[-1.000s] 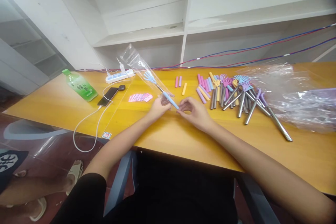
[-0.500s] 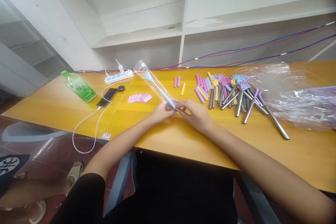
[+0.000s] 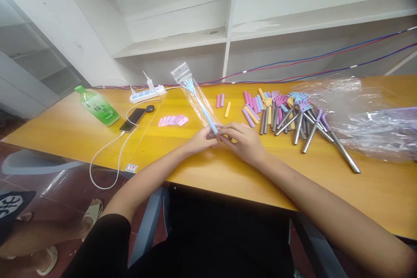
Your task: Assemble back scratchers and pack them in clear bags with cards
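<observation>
A blue claw-headed back scratcher (image 3: pixel 200 104) sits inside a narrow clear plastic bag (image 3: pixel 185 76) that points up and away from me over the yellow table (image 3: pixel 228 169). My left hand (image 3: pixel 200 140) and my right hand (image 3: pixel 243 139) meet at the bag's near end, both pinching it around the blue handle. To the right lies a pile of several scratchers (image 3: pixel 299 117) with steel shafts and coloured heads, and next to it loose coloured grip sleeves (image 3: pixel 252 106).
Crumpled clear plastic bags (image 3: pixel 374 121) cover the table's right side. Pink tags (image 3: pixel 172 120), a phone (image 3: pixel 133 119) on a white cable, a power strip (image 3: pixel 148 94) and a green bottle (image 3: pixel 97 106) lie at left. Another person's legs (image 3: pixel 48 230) show at lower left.
The scratcher has slid fully into the bag, and the bag now stands steeper and narrower. My right hand moved left and joined my left hand at the bag's near end.
</observation>
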Demonstrator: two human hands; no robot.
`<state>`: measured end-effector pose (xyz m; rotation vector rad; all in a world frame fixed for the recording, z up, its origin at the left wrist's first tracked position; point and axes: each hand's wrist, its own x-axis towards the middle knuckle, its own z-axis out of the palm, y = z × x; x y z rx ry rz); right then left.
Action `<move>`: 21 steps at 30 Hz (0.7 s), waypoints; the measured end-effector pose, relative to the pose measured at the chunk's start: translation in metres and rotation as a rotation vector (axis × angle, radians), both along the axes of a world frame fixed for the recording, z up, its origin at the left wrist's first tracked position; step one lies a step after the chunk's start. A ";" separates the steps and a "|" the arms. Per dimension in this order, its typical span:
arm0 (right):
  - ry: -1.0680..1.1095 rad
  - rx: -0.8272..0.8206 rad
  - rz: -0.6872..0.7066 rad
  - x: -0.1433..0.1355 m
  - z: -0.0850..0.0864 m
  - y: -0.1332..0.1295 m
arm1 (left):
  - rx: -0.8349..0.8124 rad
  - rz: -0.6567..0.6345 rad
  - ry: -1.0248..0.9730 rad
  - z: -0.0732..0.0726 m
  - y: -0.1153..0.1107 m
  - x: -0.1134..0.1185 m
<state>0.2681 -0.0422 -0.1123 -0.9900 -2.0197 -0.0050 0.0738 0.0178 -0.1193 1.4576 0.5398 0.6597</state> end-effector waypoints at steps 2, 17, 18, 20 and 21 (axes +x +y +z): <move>-0.007 0.009 -0.005 0.000 0.000 0.001 | -0.069 -0.010 -0.028 0.001 0.000 0.000; -0.186 -0.020 0.092 0.005 0.005 -0.003 | -0.060 0.232 -0.117 0.006 0.009 -0.005; -0.171 -0.001 0.084 0.005 0.003 -0.001 | -0.047 0.223 -0.107 0.008 0.008 -0.006; -0.136 0.031 0.092 0.005 0.000 0.001 | -0.010 0.217 -0.076 0.012 0.006 -0.007; -0.113 0.037 0.096 0.005 -0.001 0.001 | 0.011 0.214 -0.060 0.013 0.005 -0.007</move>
